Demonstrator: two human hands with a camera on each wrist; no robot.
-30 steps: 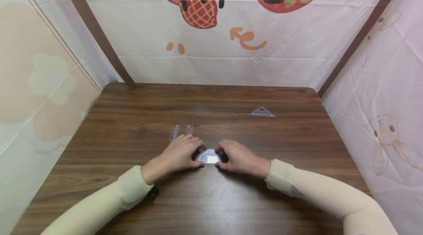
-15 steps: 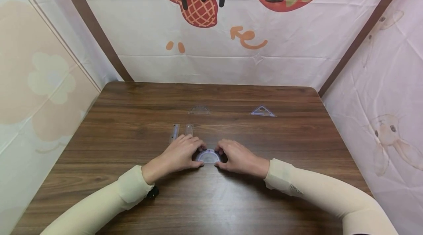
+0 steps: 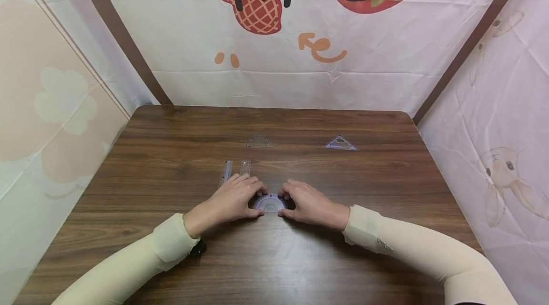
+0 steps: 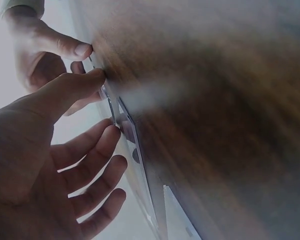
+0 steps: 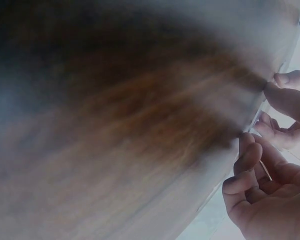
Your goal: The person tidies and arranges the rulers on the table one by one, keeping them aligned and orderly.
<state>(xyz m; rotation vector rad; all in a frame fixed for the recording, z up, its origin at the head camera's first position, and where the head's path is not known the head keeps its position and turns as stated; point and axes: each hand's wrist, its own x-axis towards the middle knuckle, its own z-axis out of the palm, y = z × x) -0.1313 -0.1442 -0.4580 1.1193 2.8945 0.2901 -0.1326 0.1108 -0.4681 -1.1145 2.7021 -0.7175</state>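
In the head view a clear protractor (image 3: 270,203) with bluish-purple markings is at the middle of the table, its straight edge toward the person. My left hand (image 3: 233,198) holds its left end, thumb at the straight edge and fingertips at the curved side. At the right end my right hand (image 3: 310,204) pinches it likewise. From the left wrist view, the protractor (image 4: 110,107) shows edge-on between thumb and fingers, close to the tabletop; whether it touches the wood I cannot tell. The right wrist view shows the right hand's other fingers (image 5: 245,187) curled.
Two clear rulers, one with a blue strip (image 3: 226,171) and a narrower one (image 3: 245,167), lie just beyond the left hand, partly covered by it. Farther back lie another clear protractor (image 3: 258,142) and a blue-edged set square (image 3: 340,143) on the brown wooden table (image 3: 171,152).
The bright white glare on the protractor has gone, and its markings now show. Both hands keep nearly the same place and hold.
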